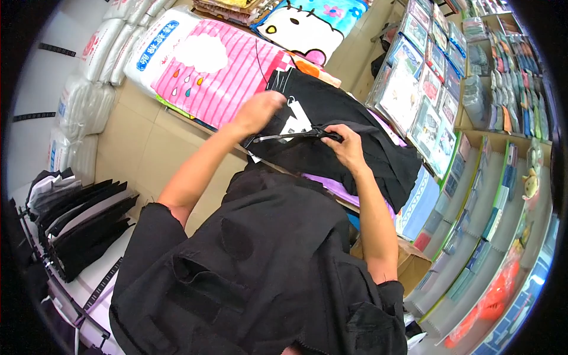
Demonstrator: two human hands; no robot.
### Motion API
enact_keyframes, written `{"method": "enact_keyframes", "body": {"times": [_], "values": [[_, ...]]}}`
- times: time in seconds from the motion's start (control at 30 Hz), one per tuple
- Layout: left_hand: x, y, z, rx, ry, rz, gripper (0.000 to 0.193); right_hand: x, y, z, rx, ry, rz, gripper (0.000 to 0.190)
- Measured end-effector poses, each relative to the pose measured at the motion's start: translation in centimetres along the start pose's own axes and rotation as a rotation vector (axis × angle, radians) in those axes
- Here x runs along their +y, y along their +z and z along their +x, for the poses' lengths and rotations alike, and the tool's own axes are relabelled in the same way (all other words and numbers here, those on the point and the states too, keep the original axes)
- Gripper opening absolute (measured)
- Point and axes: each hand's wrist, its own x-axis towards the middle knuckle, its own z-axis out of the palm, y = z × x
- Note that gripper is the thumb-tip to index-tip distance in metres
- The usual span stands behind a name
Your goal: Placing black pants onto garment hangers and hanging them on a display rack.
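Black trousers (381, 155) lie folded across a display of packaged bedding, with white paper tags (300, 116) on them near the waistband. My right hand (347, 145) grips the dark handle end of what looks like a pair of scissors (288, 136), whose narrow metal part points left over the tags. Just left of the tags is my left hand (262, 111), its fingers curled and blurred over the garment's edge; whether it holds anything is unclear. A thin dark cord lies on the pink striped package (213, 93) beyond the left hand.
A blanket with a cartoon cat (310, 31) lies at the far side. Flat packages (399, 93) and shelves of packed goods (479, 191) stand to the right. Dark clothes hang on a rack (57, 284) at lower left. White plastic-wrapped bundles (80, 102) are stacked at upper left.
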Motion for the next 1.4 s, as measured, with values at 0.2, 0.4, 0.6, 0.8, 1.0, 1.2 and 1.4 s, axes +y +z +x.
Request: {"method": "enact_keyframes", "body": {"times": [0.2,0.4,0.6,0.8,1.0,1.2,1.4], "values": [[-11.2,-1.0,-7.6,-0.087,-0.242,0.160,0.060,1.8,-1.7,-1.0,0.054,0.107,0.092,0.029],[-5.5,4.9,-6.6,-0.431,-0.155,0.234,0.093,2.5,-4.1,-1.9,0.111,0.205,0.205,0.027],[-4.3,8.1,-7.0,-0.368,-0.128,0.256,0.086,3.4,-5.9,-2.6,0.159,0.355,0.355,0.027],[0.7,8.1,-6.4,-0.375,-0.077,0.299,0.074,4.2,-6.9,-3.0,0.230,0.422,0.506,0.028],[-2.5,10.1,-5.3,-0.312,0.018,0.228,0.036,3.9,-8.1,-2.9,0.259,0.426,0.562,0.028],[-0.1,9.5,0.4,-0.290,-0.123,0.024,0.030,2.6,-6.7,-1.4,0.405,0.374,0.076,0.076],[-0.1,12.6,4.8,-0.149,-0.419,-0.157,0.030,0.7,1.2,-2.4,-0.016,0.088,-0.214,0.052]]}}
